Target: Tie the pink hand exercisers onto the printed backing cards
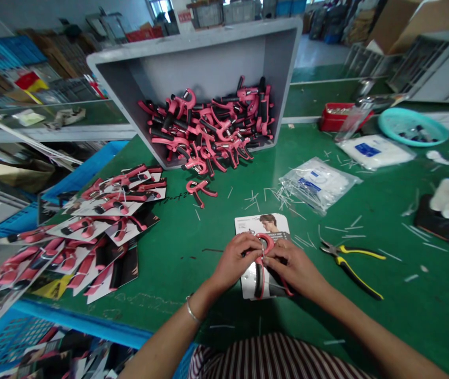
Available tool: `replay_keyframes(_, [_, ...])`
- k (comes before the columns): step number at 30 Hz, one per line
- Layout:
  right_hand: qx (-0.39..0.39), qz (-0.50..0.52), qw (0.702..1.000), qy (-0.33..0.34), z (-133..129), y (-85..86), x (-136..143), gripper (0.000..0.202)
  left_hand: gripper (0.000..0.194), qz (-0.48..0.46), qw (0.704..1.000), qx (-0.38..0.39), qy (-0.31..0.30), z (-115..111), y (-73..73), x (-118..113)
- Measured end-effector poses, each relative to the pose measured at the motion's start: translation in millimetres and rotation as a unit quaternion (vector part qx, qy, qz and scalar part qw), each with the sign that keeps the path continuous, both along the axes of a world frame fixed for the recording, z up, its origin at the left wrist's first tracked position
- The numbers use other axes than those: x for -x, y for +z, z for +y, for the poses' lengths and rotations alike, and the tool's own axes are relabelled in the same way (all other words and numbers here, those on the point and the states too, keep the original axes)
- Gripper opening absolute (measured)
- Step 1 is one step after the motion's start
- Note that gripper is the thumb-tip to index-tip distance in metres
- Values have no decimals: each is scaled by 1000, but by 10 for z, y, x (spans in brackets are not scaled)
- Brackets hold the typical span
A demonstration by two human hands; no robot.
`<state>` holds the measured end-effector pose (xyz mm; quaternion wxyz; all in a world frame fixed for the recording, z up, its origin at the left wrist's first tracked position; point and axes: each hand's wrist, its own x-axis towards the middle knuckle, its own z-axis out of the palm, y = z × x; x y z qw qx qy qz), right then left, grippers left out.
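As the clock centres on the joined hands with twelve straight ahead, a blue crate [90, 327] of carded goods sits at eight o'clock, and a heap of carded grips [84, 229] lies overlapping between nine and ten, on the green table [192, 252]. A loose grip [199, 186] rests at about half past ten, just in front of a grey bin [196, 68] that lies tipped toward the person at eleven, pink-and-black grips piled inside. The left hand [240, 258], a bracelet [192, 309] on its wrist, has its fingers curled in on a hand grip [260, 279], which lies at the clock's centre over a printed card [248, 284]. The right hand [293, 260] is likewise closed on that grip from its other side, both sets of fingertips nearly meeting below the curved head; whether they also pinch a thin strip is too small to tell. White strips [282, 199] scatter toward one o'clock, beside a clear bag [319, 181]; yellow-and-black pliers [340, 253] lie open at three, and a teal tray [396, 123] stands near two.
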<state>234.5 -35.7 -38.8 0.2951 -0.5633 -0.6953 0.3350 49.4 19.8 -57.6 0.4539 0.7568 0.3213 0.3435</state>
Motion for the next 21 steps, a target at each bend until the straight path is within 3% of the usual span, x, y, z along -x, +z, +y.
replay_keyframes(3, [4,12,1000,-3,6,-29,8,19,12,26,999,9,-20,22,20,22])
replay_keyframes(7, [5,13,1000,-8,11,-64,6,12,9,37,999,31,14,60,88,18])
replay_keyframes(13, [10,-6,998,-55,31,-118,10,3,10,95,987,-120,54,-171,248,-22])
replay_keyframes(15, [3,-8,998,-61,53,-137,43,3,13,125,976,-175,39,-331,203,-14])
replay_keyframes(18, [-13,-6,998,-59,83,-155,104,5,15,206,944,-257,-34,-553,46,9])
replay_keyframes(21, [-29,-7,998,-56,75,-126,119,8,11,274,912,-297,-75,-688,-32,47])
